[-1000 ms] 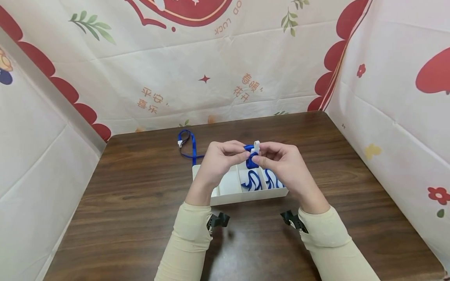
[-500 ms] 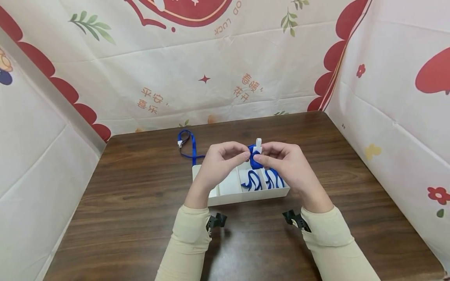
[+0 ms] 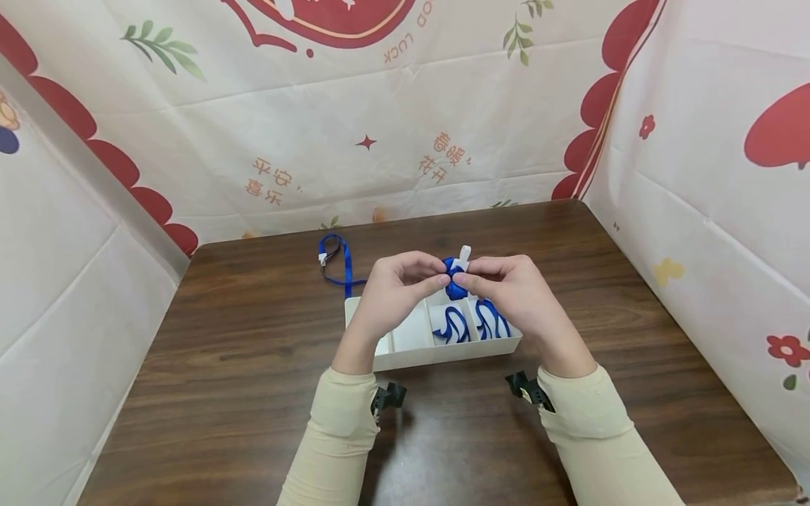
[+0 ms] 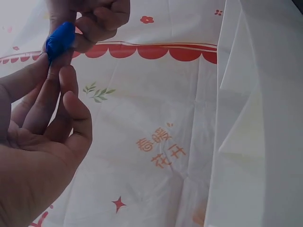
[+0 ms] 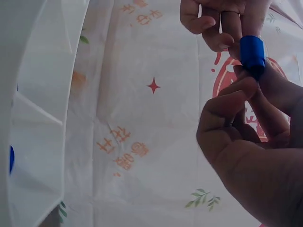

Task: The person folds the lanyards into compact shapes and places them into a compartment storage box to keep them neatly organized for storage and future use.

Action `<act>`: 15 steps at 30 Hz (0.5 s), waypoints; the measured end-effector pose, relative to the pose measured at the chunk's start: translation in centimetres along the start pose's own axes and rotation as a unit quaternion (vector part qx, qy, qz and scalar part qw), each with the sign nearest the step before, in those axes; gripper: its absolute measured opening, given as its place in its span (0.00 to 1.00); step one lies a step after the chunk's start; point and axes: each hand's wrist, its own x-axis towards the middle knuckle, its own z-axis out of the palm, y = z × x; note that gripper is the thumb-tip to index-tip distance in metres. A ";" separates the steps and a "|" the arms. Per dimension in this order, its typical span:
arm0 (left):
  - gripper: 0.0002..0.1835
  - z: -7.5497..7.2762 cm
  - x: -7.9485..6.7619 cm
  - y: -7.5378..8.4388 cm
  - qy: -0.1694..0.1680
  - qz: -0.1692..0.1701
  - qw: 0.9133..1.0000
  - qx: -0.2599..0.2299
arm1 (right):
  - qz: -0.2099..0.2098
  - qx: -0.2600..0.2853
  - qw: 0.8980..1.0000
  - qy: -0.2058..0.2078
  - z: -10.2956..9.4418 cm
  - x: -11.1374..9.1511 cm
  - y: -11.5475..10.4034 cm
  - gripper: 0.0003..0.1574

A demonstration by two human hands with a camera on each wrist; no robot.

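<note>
Above the white box, a blue lanyard (image 3: 455,290) is wound into a compact bundle, its white end loop (image 3: 465,254) sticking up. My right hand (image 3: 522,295) pinches the bundle between thumb and fingers from the right. From the left, my left hand (image 3: 394,295) pinches its side with thumb and fingertips. In the left wrist view the blue bundle (image 4: 60,39) lies between both hands' fingertips. The right wrist view shows the wound strap (image 5: 252,49) as a smooth blue roll. My fingers cover part of the bundle.
The divided white box (image 3: 449,356) stands below my hands. Folded blue lanyards (image 3: 452,326) lie in its right compartments. Another lanyard (image 3: 349,267) trails on the brown table (image 3: 240,365) behind the box's left end. Printed cloth (image 3: 316,105) walls the table at back and sides.
A blue strap end that stretched toward my left hand is now wrapped against the bundle. The white loop has risen slightly and tilted right. Both hands stay nearly in place.
</note>
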 end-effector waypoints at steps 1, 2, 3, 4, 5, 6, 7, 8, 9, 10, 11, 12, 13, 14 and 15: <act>0.06 -0.1 0.1 0.0 0.000 0.000 1.000 0.006 | -0.004 -0.011 1.000 -0.002 0.1 0.1 -0.1 0.19; 0.06 -0.1 0.1 0.1 -0.002 0.001 1.000 0.011 | -0.010 -0.024 1.000 -0.004 0.1 0.1 -0.2 0.16; 0.05 -0.2 0.2 0.2 -0.005 0.003 1.000 0.017 | -0.016 -0.036 0.999 -0.005 0.2 0.2 -0.3 0.14; 0.05 -0.2 0.2 0.2 -0.009 0.006 1.000 0.021 | -0.023 -0.047 0.999 -0.005 0.2 0.2 -0.5 0.12; 0.05 -0.3 0.3 0.3 -0.012 0.010 1.000 0.025 | -0.029 -0.056 0.998 -0.005 0.2 0.3 -0.6 0.10; 0.05 -0.3 0.3 0.3 -0.015 0.012 0.999 0.028 | -0.032 -0.063 0.997 -0.003 0.3 0.3 -0.7 0.10; 0.05 -0.4 0.3 0.3 -0.017 0.013 0.999 0.028 | -0.031 -0.065 0.997 -0.001 0.3 0.3 -0.8 0.10; 0.05 -0.4 0.4 0.3 -0.019 0.014 0.999 0.028 | -0.029 -0.064 0.998 0.002 0.4 0.3 -0.9 0.10; 0.05 -0.4 0.4 0.4 -0.019 0.012 0.999 0.027 | -0.027 -0.060 0.998 0.006 0.5 0.2 -0.9 0.10; 0.05 -0.5 0.3 0.3 -0.017 0.008 1.000 0.024 | -0.026 -0.055 0.998 0.011 0.6 0.2 -0.9 0.12; 0.05 -0.6 0.3 0.3 -0.015 0.004 1.000 0.023 | -0.026 -0.048 0.998 0.017 0.7 0.2 -0.9 0.13; 0.05 -0.6 0.3 0.3 -0.011 -0.001 1.000 0.023 | -0.028 -0.044 0.998 0.024 0.8 0.3 -0.9 0.14; 0.05 -0.7 0.3 0.3 -0.008 -0.004 1.000 0.025 | -0.034 -0.039 0.998 0.029 0.9 0.3 -0.8 0.15; 0.06 -0.9 0.3 0.3 -0.005 -0.007 1.000 0.028 | -0.042 -0.037 0.998 0.034 1.0 0.5 -0.8 0.14; 0.06 -1.0 0.3 0.3 -0.002 -0.009 0.999 0.034 | -0.050 -0.037 0.997 0.037 1.2 0.7 -0.7 0.14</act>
